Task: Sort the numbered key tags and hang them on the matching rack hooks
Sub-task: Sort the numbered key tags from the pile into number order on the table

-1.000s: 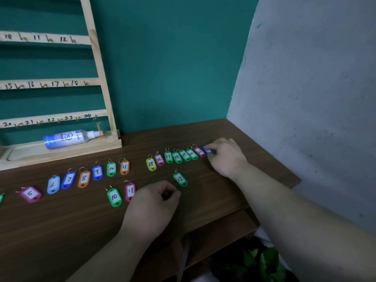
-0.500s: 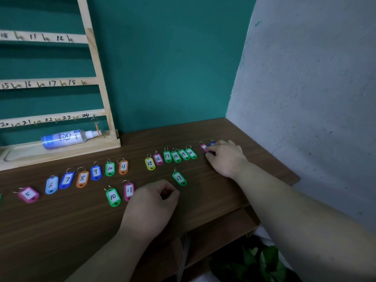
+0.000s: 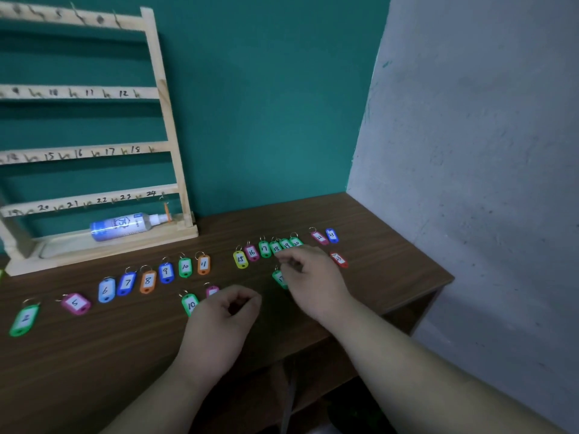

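Note:
Numbered key tags lie in rows on the brown table (image 3: 391, 245). A back row runs from yellow 15 (image 3: 240, 259) through pink 16 (image 3: 251, 252) to green 20 (image 3: 296, 242). Pink 21 (image 3: 319, 237), blue 23 (image 3: 332, 235) and a red tag (image 3: 339, 260) lie further right. My right hand (image 3: 313, 277) hovers with bent fingers over a loose green 17 tag (image 3: 279, 278), partly hiding it. My left hand (image 3: 225, 314) rests loosely curled on the table, holding nothing visible, beside green 10 (image 3: 190, 304) and a half-hidden pink tag (image 3: 212, 290). The wooden rack (image 3: 169, 120) stands at the back left.
A left row holds pink 5 (image 3: 76, 303), light blue 6 (image 3: 106, 290), orange 8 (image 3: 148, 280) and orange 11 (image 3: 203, 264). A spray bottle (image 3: 125, 225) lies on the rack's base. An orange tag (image 3: 167, 211) hangs at hook 24. A grey wall (image 3: 470, 151) bounds the right.
My right hand has left the far-right tags and moved left and nearer, over the loose green 17 tag. The left hand has stayed put.

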